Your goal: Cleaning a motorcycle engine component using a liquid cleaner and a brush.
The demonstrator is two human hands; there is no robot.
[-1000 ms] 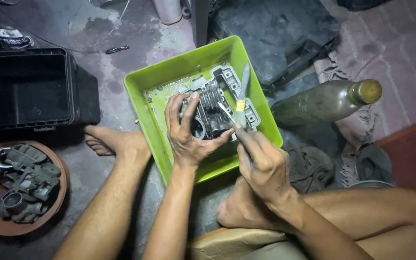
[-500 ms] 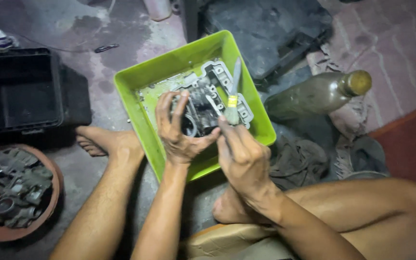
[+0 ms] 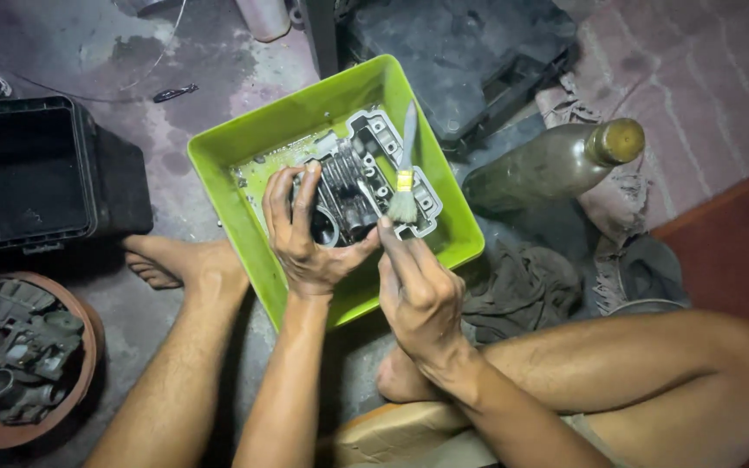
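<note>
A lime-green plastic tub (image 3: 244, 147) sits on the concrete floor with a grey metal engine cover (image 3: 366, 178) inside it. My left hand (image 3: 305, 234) grips the near-left side of that metal part, fingers spread over its ribs. My right hand (image 3: 422, 290) hovers at the tub's near edge, fingers pinched together at the part's right side, just below a small paintbrush (image 3: 404, 178) with a yellow band. The brush lies across the part, bristles toward me. Whether my fingers hold the brush or only touch the part I cannot tell.
A dusty glass bottle (image 3: 556, 165) lies to the right on dirty rags (image 3: 522, 286). An open black case (image 3: 28, 173) stands at left, another dark case lid (image 3: 470, 61) behind the tub. A brown bowl (image 3: 80, 381) of carburettor parts sits bottom left. My bare foot (image 3: 184, 264) rests beside the tub.
The view has shifted, so the tub sits lower and more central. My hands stay on the metal part; the brush now lies more upright across it.
</note>
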